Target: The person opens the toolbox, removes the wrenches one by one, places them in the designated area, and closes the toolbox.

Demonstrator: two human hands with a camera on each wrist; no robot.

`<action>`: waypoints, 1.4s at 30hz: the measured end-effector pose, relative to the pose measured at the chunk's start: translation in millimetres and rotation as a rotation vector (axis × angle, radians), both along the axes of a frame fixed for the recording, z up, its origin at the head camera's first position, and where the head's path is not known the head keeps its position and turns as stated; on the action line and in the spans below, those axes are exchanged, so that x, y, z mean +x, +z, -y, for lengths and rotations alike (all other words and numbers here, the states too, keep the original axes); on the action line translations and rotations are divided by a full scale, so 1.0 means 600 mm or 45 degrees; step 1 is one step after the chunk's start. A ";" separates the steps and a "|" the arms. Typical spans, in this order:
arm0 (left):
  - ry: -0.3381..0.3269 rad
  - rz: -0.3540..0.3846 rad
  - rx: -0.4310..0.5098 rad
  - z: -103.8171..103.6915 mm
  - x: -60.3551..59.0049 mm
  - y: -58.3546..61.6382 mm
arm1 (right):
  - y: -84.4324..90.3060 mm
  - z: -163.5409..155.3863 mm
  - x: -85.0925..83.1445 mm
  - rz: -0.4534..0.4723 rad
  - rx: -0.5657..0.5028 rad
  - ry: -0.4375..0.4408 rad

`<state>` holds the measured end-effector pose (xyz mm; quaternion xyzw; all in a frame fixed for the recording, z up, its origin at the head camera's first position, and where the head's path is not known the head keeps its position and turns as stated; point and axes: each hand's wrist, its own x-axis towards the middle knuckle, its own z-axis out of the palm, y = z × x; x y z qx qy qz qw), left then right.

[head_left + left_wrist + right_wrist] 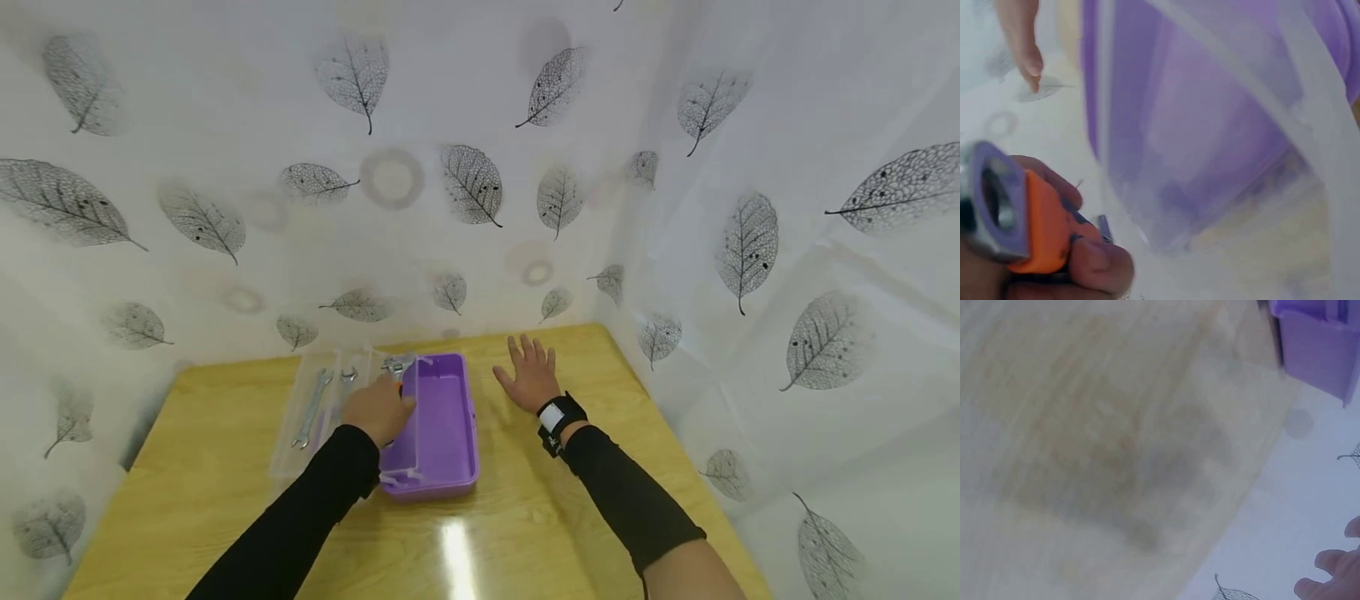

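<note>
My left hand [378, 408] grips an adjustable wrench [1047, 222] by its orange and black handle. The metal end with a hole sticks out of the fist in the left wrist view. This hand is over the left side of an open purple toolbox [450, 425], where clear plastic trays [288, 450] extend to the left. Two silver wrenches lie in the trays: a long double-ended wrench [312, 408] and another wrench [348, 380], partly hidden by the hand. My right hand [531, 375], fingers spread and holding nothing, is to the right of the toolbox.
The toolbox stands on a yellow wood-grain table [525, 517] near its back edge. A white sheet with a leaf print [472, 183] hangs behind the table and along its sides. Light glares off the front of the tabletop.
</note>
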<state>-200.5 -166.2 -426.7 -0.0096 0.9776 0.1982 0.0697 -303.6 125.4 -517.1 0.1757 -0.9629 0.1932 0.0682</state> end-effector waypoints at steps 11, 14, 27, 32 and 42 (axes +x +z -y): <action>0.087 -0.083 0.003 0.078 -0.002 0.044 | 0.056 0.005 -0.029 -0.037 0.109 -0.047; 0.078 -0.059 0.020 0.088 0.001 0.043 | 0.062 0.010 -0.033 -0.015 0.152 -0.070; 0.098 -0.093 0.040 0.114 0.005 0.027 | 0.074 0.087 0.003 0.157 -0.138 0.078; 0.081 -0.150 0.055 0.090 0.007 0.024 | 0.108 0.161 0.058 0.272 -0.420 0.286; -0.030 -0.290 0.154 -0.005 0.055 0.040 | 0.160 0.227 0.129 0.641 -0.858 0.361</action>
